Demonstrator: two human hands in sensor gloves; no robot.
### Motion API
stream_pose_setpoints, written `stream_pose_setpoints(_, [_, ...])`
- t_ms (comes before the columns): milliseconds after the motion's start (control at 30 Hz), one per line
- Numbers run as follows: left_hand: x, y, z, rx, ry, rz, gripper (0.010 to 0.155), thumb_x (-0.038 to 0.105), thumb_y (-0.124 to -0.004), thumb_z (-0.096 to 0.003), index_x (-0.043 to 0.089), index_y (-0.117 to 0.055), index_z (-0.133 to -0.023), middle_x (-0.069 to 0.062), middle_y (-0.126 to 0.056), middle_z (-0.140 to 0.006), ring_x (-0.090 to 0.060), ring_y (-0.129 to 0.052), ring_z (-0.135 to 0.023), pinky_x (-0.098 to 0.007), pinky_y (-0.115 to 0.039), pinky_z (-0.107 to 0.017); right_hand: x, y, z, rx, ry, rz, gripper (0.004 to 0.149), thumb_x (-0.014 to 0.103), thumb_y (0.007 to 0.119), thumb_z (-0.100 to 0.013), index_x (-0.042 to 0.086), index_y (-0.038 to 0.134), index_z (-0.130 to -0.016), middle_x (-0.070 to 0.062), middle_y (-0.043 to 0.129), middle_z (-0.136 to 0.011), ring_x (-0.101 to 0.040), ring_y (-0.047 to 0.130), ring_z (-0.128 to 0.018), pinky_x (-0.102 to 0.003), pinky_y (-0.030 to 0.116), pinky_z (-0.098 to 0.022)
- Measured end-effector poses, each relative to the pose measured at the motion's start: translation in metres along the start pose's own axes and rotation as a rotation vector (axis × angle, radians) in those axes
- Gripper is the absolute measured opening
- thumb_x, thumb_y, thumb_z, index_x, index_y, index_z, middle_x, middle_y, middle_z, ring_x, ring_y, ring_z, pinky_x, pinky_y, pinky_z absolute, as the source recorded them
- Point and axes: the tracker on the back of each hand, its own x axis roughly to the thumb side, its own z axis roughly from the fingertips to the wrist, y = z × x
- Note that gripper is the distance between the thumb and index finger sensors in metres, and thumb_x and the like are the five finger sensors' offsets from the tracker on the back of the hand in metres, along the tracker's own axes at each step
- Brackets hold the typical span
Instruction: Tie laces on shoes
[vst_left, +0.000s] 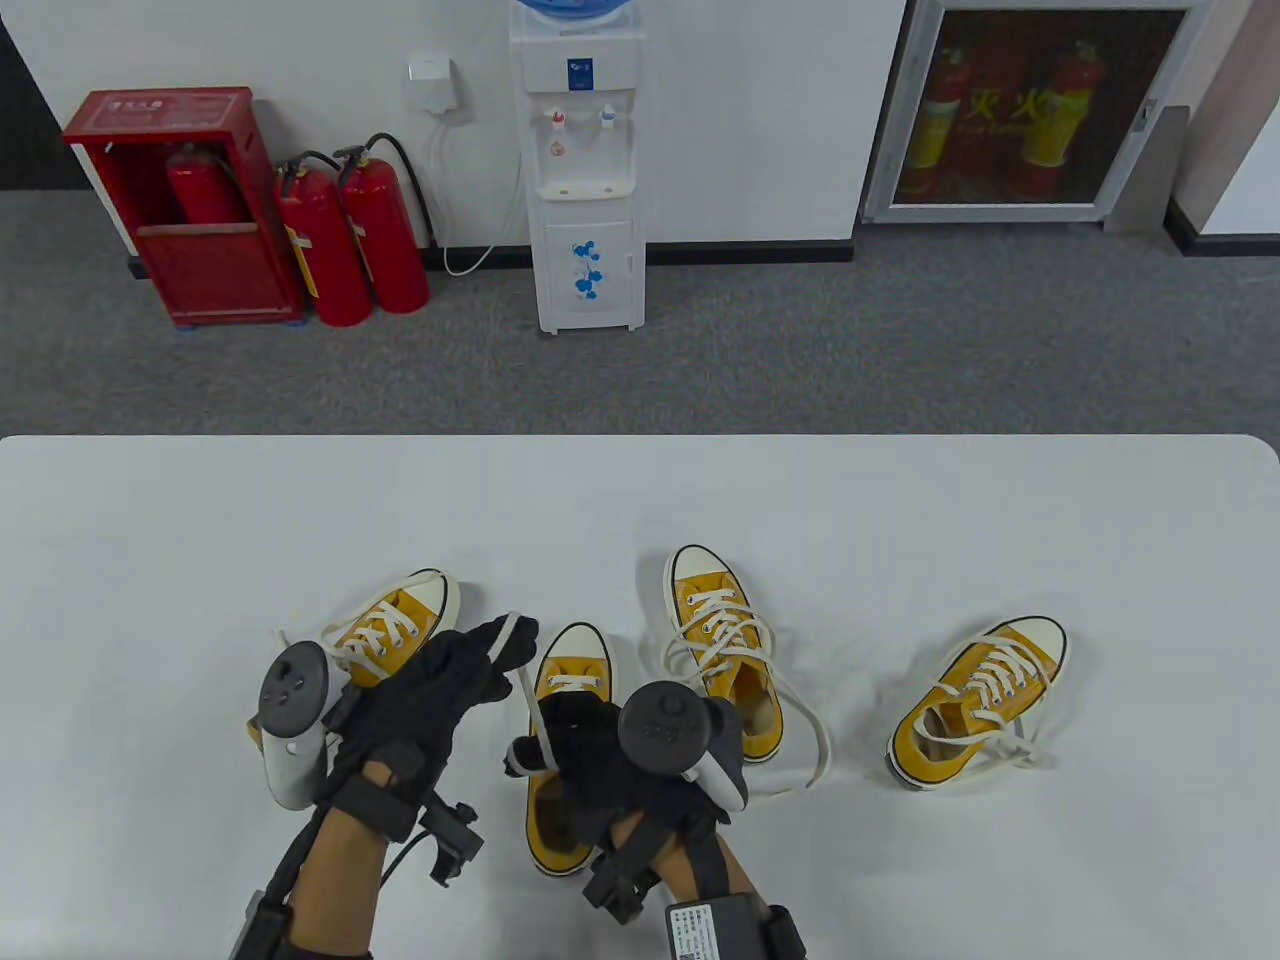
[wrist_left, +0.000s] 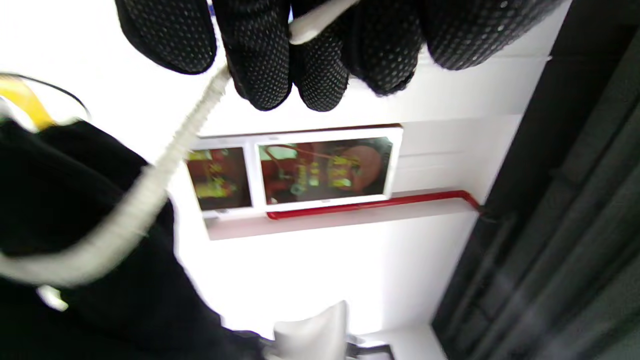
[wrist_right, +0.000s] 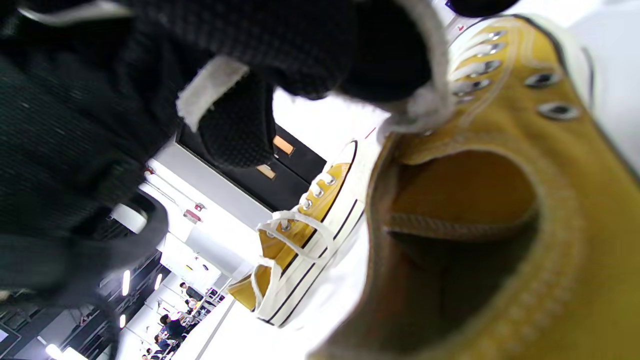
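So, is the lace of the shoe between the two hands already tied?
Not tied. The left hand pinches one lace end, pulled taut from the shoe; the right hand holds lace too. No bow shows.

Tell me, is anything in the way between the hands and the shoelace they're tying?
Nothing visible is. The left hand already pinches one end of the lace, and the right hand grips the lace just above the shoe.

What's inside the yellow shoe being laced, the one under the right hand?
In the right wrist view the shoe looks empty: only yellow lining shows. Its toe end is dark and hidden. From above, the right hand covers the opening.
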Motion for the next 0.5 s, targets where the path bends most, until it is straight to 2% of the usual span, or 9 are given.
stream_pose_setpoints(200, [-0.026,0.006,0.0,0.019,0.104,-0.151,0.039,0.052,-0.071,-0.0527,0.024,-0.078,-0.078,-0.002,-0.075,-0.113,-0.029,-0.085,-0.098,-0.058,-0.069,-0.067,-0.005,-0.002,0.001,0.0,0.002,-0.065,0.044,0.009,0.08,-0.038,0.028,0.099,-0.073,-0.003,0.065,-0.102,-0.024,0.082,-0.064,-0.066,0.042,-0.067])
stream_pose_setpoints(500, [-0.062,0.0,0.007,-0.028,0.211,-0.144,0.04,0.052,-0.07,-0.0528,0.023,-0.078,-0.079,-0.008,-0.083,-0.107,-0.027,-0.094,-0.083,-0.053,-0.075,-0.058,-0.016,-0.001,0.0,0.013,0.026,-0.196,0.043,0.009,0.08,-0.038,0.028,0.101,-0.071,-0.003,0.066,-0.102,-0.023,0.083,-0.064,-0.066,0.043,-0.068])
